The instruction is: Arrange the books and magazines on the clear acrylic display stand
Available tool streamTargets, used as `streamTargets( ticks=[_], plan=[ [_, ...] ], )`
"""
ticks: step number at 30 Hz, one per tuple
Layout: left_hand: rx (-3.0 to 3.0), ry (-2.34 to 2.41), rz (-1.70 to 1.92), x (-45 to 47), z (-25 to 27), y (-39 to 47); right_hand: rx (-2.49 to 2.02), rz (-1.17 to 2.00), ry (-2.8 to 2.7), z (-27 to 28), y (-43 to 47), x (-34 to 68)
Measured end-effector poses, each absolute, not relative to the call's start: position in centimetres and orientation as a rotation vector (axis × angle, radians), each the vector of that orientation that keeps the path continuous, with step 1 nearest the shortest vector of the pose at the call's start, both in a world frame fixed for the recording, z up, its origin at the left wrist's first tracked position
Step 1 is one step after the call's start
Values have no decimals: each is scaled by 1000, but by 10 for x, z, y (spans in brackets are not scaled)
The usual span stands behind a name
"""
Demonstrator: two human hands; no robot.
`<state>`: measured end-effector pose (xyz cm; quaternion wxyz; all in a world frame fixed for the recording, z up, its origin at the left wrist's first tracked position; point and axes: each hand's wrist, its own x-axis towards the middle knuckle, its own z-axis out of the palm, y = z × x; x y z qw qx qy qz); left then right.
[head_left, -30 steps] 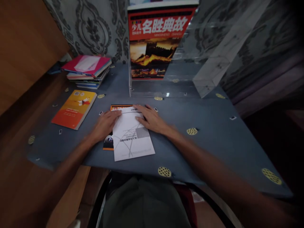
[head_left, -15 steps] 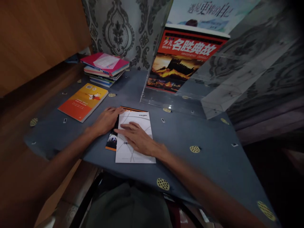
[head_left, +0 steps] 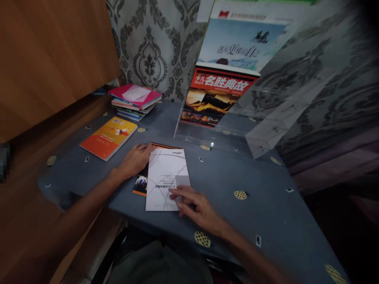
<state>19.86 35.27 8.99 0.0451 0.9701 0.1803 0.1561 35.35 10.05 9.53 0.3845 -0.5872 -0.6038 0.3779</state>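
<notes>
A white booklet [head_left: 166, 169] with thin curved grey lines and small print lies on the table in front of me. Beneath it, a dark book with orange edges and a panda picture [head_left: 141, 182] sticks out on the left and along the top. My left hand [head_left: 136, 159] rests at the upper left edges of both, its fingers stretched toward the top corner. Over the lower right part of the white booklet is my right hand [head_left: 197, 205], fingers loosely bent and apart. Whether its fingertips touch the cover, I cannot tell.
An orange-yellow book [head_left: 109, 138] lies to the left on the blue tablecloth [head_left: 216, 185]. Behind it stands a stack of books [head_left: 134, 103] with a pink one on top. A clear acrylic rack [head_left: 260, 138] at the back holds a red-and-black book [head_left: 217, 96] and a pale blue one [head_left: 242, 43].
My right hand has slid from the middle of the white booklet to its lower right side. My left hand stays at the upper left edge. The camera view has tilted up somewhat.
</notes>
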Motion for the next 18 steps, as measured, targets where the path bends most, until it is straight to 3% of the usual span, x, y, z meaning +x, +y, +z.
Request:
streamTargets(
  ticks=[9,18],
  plan=[
    [3043,797,190,228,127,327,-1548,1087,-1188,101,121,360],
    [2828,933,221,242,122,353,-1543,1047,-1090,96,123,354]
  ],
)
